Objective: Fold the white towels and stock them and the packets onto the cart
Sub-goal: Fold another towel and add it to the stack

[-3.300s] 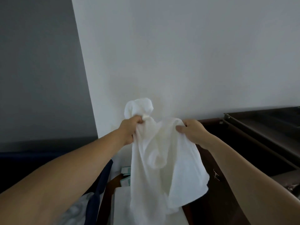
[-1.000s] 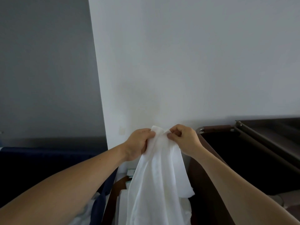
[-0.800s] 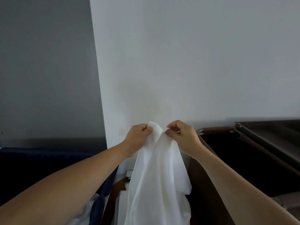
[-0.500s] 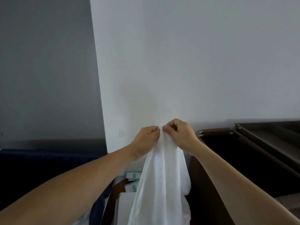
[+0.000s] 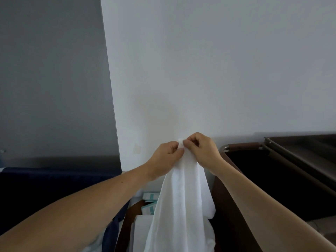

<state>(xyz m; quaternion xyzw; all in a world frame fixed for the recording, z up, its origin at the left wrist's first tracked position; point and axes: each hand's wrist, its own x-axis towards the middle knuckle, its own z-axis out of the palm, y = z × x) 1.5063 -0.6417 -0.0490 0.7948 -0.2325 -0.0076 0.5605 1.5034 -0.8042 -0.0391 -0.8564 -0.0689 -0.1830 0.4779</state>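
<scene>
Up by the wall, left hand and right hand are pinching together the top corners of the white towel, which is hanging loose. Folding is only beginning, and packets, seemingly unstocked, are lying below beside the cart.

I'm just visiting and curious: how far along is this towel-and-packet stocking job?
Probably early. Done: a flat white pile below, possibly folded towels. In hand: the left hand and right hand pinch the white towel at its top, the rest hanging loose. Left: finish this fold, then stock the teal-printed packets lying near the wall; none show on the visible part of the cart.
</scene>
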